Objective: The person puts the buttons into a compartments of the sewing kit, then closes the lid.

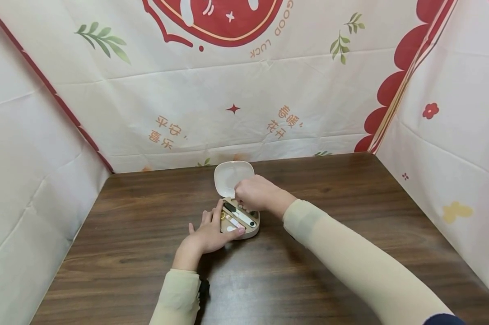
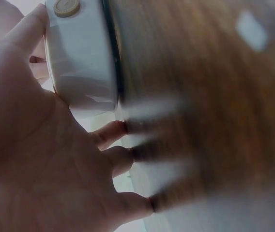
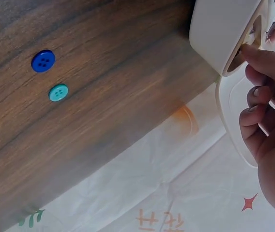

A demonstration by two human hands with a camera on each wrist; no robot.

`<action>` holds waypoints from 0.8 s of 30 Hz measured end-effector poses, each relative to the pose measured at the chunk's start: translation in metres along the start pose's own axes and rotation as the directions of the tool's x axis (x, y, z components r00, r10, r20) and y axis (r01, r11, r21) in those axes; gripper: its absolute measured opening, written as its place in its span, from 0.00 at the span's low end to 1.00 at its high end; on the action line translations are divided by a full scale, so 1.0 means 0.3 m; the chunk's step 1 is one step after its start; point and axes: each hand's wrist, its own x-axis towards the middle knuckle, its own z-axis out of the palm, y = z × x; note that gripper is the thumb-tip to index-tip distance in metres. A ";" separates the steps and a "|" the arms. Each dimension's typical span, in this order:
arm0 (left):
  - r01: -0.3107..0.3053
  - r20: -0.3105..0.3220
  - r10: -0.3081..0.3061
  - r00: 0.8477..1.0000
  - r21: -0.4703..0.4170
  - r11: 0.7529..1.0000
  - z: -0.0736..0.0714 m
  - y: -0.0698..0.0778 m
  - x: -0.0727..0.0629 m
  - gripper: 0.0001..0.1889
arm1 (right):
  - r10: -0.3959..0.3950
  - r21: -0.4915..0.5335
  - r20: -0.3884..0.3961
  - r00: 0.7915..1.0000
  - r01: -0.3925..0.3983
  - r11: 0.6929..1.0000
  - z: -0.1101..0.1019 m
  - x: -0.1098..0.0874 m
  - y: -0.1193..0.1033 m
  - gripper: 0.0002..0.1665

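Observation:
A small sewing kit box (image 1: 250, 234) with a beige insert sits on the table, its white lid (image 1: 224, 178) folded back. In its slots lie thread snips (image 1: 244, 218) with a black-covered tip and other small items. My left hand (image 1: 209, 234) rests against the box's left side, thumb on the near rim, fingers spread; in the left wrist view several fingertips touch the table. My right hand (image 1: 257, 193) reaches over the far right part with curled fingers. In the right wrist view its thumb and fingertips dip into a compartment (image 3: 235, 62); I cannot tell what they pinch.
A dark blue button (image 3: 43, 61) and a smaller teal button (image 3: 58, 92) lie on the wooden table (image 1: 138, 216) beside the box. A printed white cloth (image 1: 179, 104) hangs behind the table's far edge and along both sides.

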 end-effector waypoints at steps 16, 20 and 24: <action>-0.004 -0.007 0.004 1.000 -0.013 1.000 -0.007 0.018 -0.021 0.65 | 0.034 0.009 -0.025 0.999 -0.034 0.999 -0.044 -0.058 0.030 0.10; -0.002 0.003 0.003 1.000 -0.028 1.000 0.000 0.010 -0.011 0.66 | 0.057 0.031 -0.030 0.998 -0.056 0.998 -0.056 -0.107 0.048 0.11; -0.006 -0.010 0.005 1.000 -0.037 0.999 0.001 0.002 -0.004 0.67 | 0.081 0.044 -0.017 0.997 -0.080 0.996 -0.057 -0.160 0.065 0.12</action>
